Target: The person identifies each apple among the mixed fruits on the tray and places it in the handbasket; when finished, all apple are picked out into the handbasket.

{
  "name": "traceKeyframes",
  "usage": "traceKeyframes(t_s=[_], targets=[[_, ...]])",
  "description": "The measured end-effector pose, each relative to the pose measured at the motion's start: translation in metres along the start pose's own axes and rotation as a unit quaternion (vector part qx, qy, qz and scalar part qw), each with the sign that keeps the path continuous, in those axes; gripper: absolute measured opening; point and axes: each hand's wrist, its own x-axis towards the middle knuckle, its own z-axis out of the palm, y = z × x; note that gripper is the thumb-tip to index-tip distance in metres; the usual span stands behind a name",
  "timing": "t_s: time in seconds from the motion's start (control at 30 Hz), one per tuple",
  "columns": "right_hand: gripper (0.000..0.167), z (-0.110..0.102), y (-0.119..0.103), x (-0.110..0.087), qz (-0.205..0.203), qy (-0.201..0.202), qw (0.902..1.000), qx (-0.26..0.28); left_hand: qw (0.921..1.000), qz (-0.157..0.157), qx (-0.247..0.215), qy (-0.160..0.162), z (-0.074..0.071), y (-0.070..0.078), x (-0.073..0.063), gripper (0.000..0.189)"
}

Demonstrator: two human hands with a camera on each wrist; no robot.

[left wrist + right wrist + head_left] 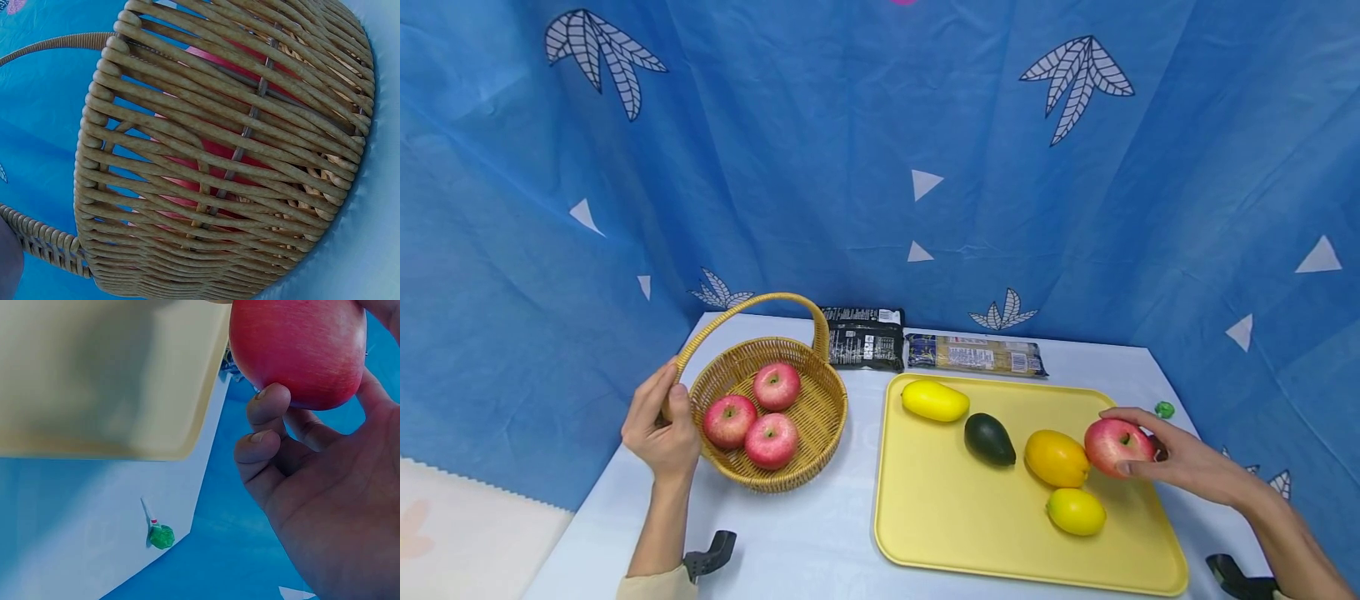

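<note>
My left hand (662, 423) grips the handle of a round wicker basket (831, 429) at its left base. Inside lie three red apples (772, 441), also glimpsed as red patches through the weave in the left wrist view. Over the right side of a yellow tray (955, 517), my right hand (1187, 458) holds another red apple (300, 350) between thumb and fingers. Close to that apple, an orange-yellow mango-like fruit (1056, 458) and a lemon (1077, 512) rest on the tray. Farther left on it are a dark green avocado (989, 440) and a long yellow fruit (935, 401).
Behind the tray lie a black package (865, 346) and a clear pack of noodle-like sticks (976, 356). A green-wrapped lollipop (161, 536) sits near the table's right edge, beyond the tray. A blue patterned curtain (850, 167) hangs around the white table (797, 542).
</note>
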Motion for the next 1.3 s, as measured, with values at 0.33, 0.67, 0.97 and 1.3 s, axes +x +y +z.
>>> traceKeyframes(t_s=[0.33, 0.67, 0.97, 1.3], targets=[[0.066, 0.001, -0.008, 0.002, -0.011, 0.001, 0.9999, -0.003, 1.0, 0.002, 0.0, 0.0, -0.001, -0.003, -0.001, 0.03], [0.067, 0.002, -0.016, 0.005, -0.014, 0.002, 0.9998, -0.01, 0.9999, 0.007, -0.006, 0.008, 0.001, -0.005, -0.001, 0.028], [0.067, 0.001, -0.023, 0.007, -0.027, 0.007, 0.9995, -0.014, 0.9999, 0.004, -0.008, 0.011, 0.001, -0.004, -0.001, 0.029], [0.064, 0.004, -0.03, 0.009, -0.047, 0.013, 0.9987, -0.016, 1.0, 0.004, -0.005, 0.007, 0.0, -0.003, -0.002, 0.027]])
